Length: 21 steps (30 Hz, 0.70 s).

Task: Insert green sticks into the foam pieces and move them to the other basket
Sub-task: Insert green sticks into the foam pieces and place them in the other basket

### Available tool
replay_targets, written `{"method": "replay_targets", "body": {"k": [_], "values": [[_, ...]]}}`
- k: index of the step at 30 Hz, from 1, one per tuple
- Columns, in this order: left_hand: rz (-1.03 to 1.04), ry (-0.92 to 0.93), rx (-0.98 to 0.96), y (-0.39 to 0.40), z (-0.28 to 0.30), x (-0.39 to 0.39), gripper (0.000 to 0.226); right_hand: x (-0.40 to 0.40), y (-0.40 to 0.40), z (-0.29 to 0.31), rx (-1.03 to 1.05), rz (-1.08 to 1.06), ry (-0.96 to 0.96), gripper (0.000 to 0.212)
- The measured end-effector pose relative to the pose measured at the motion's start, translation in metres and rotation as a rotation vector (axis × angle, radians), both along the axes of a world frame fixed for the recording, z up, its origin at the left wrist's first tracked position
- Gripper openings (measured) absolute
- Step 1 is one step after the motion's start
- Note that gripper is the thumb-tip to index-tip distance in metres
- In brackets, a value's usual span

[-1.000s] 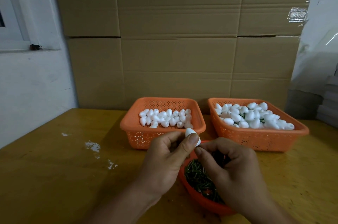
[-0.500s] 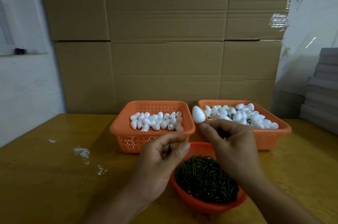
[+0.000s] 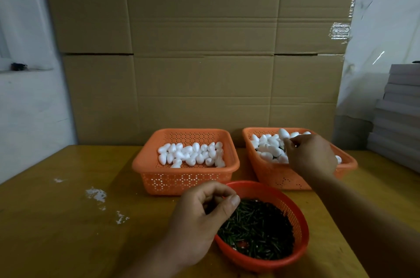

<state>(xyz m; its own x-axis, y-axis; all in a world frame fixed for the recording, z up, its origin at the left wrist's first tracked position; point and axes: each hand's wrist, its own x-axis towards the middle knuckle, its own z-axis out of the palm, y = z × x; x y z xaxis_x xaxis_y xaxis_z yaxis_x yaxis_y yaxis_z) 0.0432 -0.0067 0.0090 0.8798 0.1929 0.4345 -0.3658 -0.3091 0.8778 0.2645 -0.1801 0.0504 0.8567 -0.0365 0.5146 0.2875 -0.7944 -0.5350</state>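
- We see a wall of flattened cardboard (image 3: 204,50) standing behind everything, with a grey stack of boards (image 3: 400,118) at the far right.
- Our yellow wooden desk (image 3: 68,221) carries the work, with white smears (image 3: 96,193) on its left part.
- The left orange basket (image 3: 145,164) sits at the back of the desk and holds plain white foam pieces (image 3: 191,155) in a loose layer.
- The right orange basket (image 3: 268,171) stands just beside it, piled with foam pieces (image 3: 268,143); dark stick ends show between some of them.
- A round red basket (image 3: 295,216) sits nearest us, in front of the gap between the two orange ones, heaped with green sticks (image 3: 256,230).
- Our right hand (image 3: 311,155) reaches over the right basket, its fingers (image 3: 289,141) pinching one foam piece (image 3: 284,134) just above the pile.
- Our left hand (image 3: 204,221) hovers at the left rim of the red basket, thumb and fingers (image 3: 231,204) curled close together over the sticks; whether they hold a stick we cannot tell.
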Motion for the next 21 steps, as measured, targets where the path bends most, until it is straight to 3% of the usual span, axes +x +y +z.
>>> {"method": "replay_targets", "body": {"k": [5, 11, 17, 21], "values": [[-0.014, -0.010, 0.012, -0.001, 0.001, 0.000, 0.031, 0.001, 0.005, 0.003, -0.114, -0.040, 0.137, 0.046], [-0.041, -0.028, 0.015, -0.002, 0.003, -0.002, 0.034, -0.002, 0.002, 0.004, -0.091, -0.067, 0.209, 0.033], [-0.025, -0.063, 0.036, -0.003, 0.006, -0.004, 0.042, -0.014, -0.005, 0.003, -0.025, -0.015, 0.084, 0.031], [0.100, -0.085, 0.073, 0.006, 0.014, -0.004, 0.044, -0.044, -0.003, 0.007, 0.140, 0.190, 0.032, 0.032]]}}
